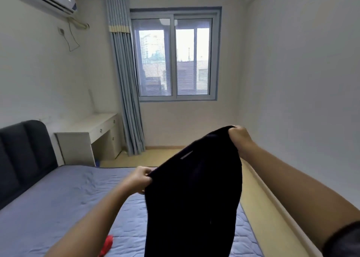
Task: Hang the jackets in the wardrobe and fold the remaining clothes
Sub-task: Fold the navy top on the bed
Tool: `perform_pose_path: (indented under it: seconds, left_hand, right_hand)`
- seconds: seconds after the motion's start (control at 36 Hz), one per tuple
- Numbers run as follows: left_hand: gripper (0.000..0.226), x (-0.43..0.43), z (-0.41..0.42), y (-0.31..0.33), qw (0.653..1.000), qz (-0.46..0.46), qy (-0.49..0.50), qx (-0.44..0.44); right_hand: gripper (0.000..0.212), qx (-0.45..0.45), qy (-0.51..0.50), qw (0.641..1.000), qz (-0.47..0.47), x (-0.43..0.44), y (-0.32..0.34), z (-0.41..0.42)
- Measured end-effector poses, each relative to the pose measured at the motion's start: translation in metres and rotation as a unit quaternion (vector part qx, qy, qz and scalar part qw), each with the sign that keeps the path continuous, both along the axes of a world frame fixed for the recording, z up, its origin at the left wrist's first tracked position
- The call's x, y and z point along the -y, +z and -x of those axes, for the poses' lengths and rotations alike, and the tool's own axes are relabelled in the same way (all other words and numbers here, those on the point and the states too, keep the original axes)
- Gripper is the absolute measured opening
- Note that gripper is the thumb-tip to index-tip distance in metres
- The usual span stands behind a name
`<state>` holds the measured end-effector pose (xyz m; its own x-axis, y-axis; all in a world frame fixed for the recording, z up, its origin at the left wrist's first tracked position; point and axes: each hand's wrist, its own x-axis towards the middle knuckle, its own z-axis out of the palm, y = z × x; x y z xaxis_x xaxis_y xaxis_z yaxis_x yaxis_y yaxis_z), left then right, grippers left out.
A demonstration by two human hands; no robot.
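Black garment [194, 198] in the head view, where is it?
Lower centre of the frame, hanging over the bed [68, 194]; left hand [139, 179] and right hand [238, 135] each pinch its top edge.
Risk?
I judge a thin pinch could slip, dropping it crumpled beside the red cloth [108, 242] at lower left.

Matt black cloth garment [194, 194] (soft-looking) above a quilted blue fabric mattress [58, 198].
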<state>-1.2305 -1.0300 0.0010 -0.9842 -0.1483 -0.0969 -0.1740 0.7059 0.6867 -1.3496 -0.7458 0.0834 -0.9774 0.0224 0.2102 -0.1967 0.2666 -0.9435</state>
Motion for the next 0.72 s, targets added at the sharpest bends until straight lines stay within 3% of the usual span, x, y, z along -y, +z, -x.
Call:
perform_pose_path:
  seconds: [0.11,0.19,0.25,0.33,0.42,0.47,0.56,0.61,0.67,0.72]
  left_hand:
    - [0.022,0.029,0.010,-0.005,0.986,0.014,0.109,-0.123]
    - [0.025,0.035,0.018,0.015,0.981,-0.033,0.105,-0.157]
    - [0.026,0.033,0.021,0.032,0.978,-0.022,0.088,-0.187]
    - [0.026,0.023,0.027,0.061,0.973,0.029,0.053,-0.224]
    - [0.020,0.021,0.035,0.084,0.971,0.085,0.029,-0.222]
    - [0.020,0.024,0.037,0.096,0.968,0.146,0.030,-0.202]
    - [0.016,0.027,0.036,0.114,0.952,0.239,0.023,-0.188]
    - [0.007,0.028,0.032,0.124,0.936,0.294,0.005,-0.192]
    - [0.014,0.029,0.026,0.131,0.913,0.359,-0.035,-0.189]
    - [0.014,0.034,0.017,0.136,0.896,0.401,-0.078,-0.177]
  right_hand:
    - [0.033,0.081,0.074,0.992,0.061,-0.003,-0.006,-0.006]
    - [0.040,0.045,0.138,0.987,-0.063,0.001,-0.003,-0.013]
    - [0.044,0.033,0.187,0.970,-0.155,0.003,-0.004,-0.019]
    - [0.055,0.035,0.283,0.934,-0.216,0.005,-0.013,-0.028]
    - [0.085,-0.104,0.353,0.882,-0.296,0.003,-0.024,-0.036]
    - [0.097,-0.218,0.394,0.806,-0.384,0.001,-0.027,-0.040]
    - [0.090,-0.249,0.426,0.692,-0.527,0.000,-0.027,-0.046]
    - [0.073,-0.231,0.388,0.645,-0.616,0.000,-0.026,-0.046]
    - [0.054,-0.211,0.321,0.634,-0.671,-0.002,-0.023,-0.044]
    - [0.043,-0.204,0.276,0.653,-0.675,-0.009,-0.018,-0.036]
